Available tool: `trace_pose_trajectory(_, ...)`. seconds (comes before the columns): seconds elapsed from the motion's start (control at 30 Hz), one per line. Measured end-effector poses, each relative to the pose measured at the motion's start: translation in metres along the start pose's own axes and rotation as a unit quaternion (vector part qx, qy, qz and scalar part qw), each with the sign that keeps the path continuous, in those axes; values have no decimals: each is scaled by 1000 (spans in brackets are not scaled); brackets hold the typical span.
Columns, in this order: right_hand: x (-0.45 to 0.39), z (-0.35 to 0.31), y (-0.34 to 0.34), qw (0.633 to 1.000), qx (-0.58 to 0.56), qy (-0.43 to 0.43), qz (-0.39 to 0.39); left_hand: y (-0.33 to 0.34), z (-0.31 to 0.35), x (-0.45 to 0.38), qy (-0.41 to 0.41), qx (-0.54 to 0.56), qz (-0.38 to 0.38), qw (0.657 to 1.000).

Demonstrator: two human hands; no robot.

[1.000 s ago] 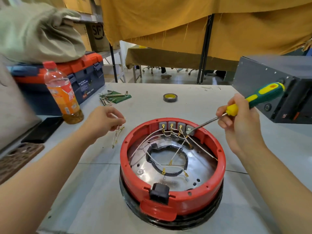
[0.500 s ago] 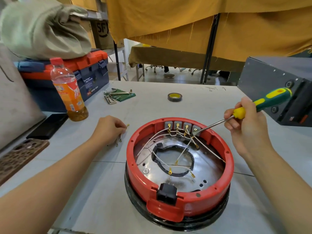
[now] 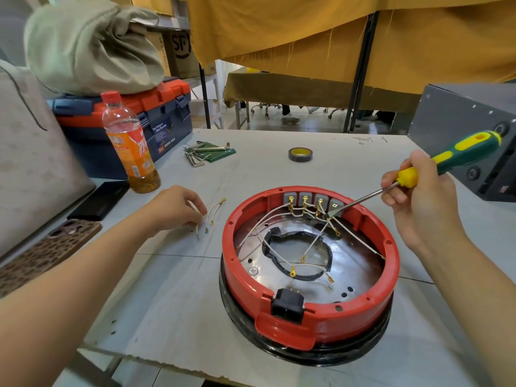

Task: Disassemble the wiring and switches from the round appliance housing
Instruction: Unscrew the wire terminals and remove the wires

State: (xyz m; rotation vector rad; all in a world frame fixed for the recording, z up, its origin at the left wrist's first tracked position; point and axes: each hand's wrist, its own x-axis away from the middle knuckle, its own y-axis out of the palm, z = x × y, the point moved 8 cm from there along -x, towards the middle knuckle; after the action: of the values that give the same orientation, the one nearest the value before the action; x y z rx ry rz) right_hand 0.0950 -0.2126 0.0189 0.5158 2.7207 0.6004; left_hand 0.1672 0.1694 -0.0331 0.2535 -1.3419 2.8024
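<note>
I see the red housing (image 3: 308, 308) on the table (image 3: 251, 174), switches (image 3: 312, 197) at its far wall. My right grip (image 3: 418, 196) clasps the screwdriver (image 3: 435, 166), tip at the rightmost switch; my left grip (image 3: 178, 208) pinches a loose wire (image 3: 215, 212) beside it.

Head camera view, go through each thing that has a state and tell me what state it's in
Red housing: open, wires inside.
Screwdriver: gripped by right hand, tip at rightmost switch.
Loose wires: on table; left hand touches one.
Bottle: capped, upright.
Toolbox: shut.
</note>
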Motion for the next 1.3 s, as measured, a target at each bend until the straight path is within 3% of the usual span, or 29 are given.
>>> trace_pose_trajectory(0.2,0,2,0,1000,-4,-1,-1,3,-15,9,-45,-7,-27,999)
trace_pose_trajectory(0.47,2,2,1,1000,-1,0,-1,8,-11,10,-31,2,-63,998)
trace_pose_trajectory(0.73,1,0,0,1000,4,-7,0,14,-13,8,-41,-62,-121,990)
trace_pose_trajectory(0.9,1,0,0,1000,5,-12,1,11,-4,14,-44,-87,-101,990)
trace_pose_trajectory(0.97,1,0,-1,1000,8,-14,8,3,16,18,-2,-118,-27,993)
trace_pose_trajectory(1.03,1,-2,-2,1000,12,-22,14,-5,52,26,88,-127,71,985)
trace_pose_trajectory(1.1,2,-7,-3,999,27,-41,21,-4,92,43,185,-102,124,969)
trace_pose_trajectory(1.2,3,-17,-2,995,47,-81,23,24,139,63,267,-120,73,953)
trace_pose_trajectory(1.3,5,-27,0,990,65,-120,14,66,162,73,266,-217,-13,939)
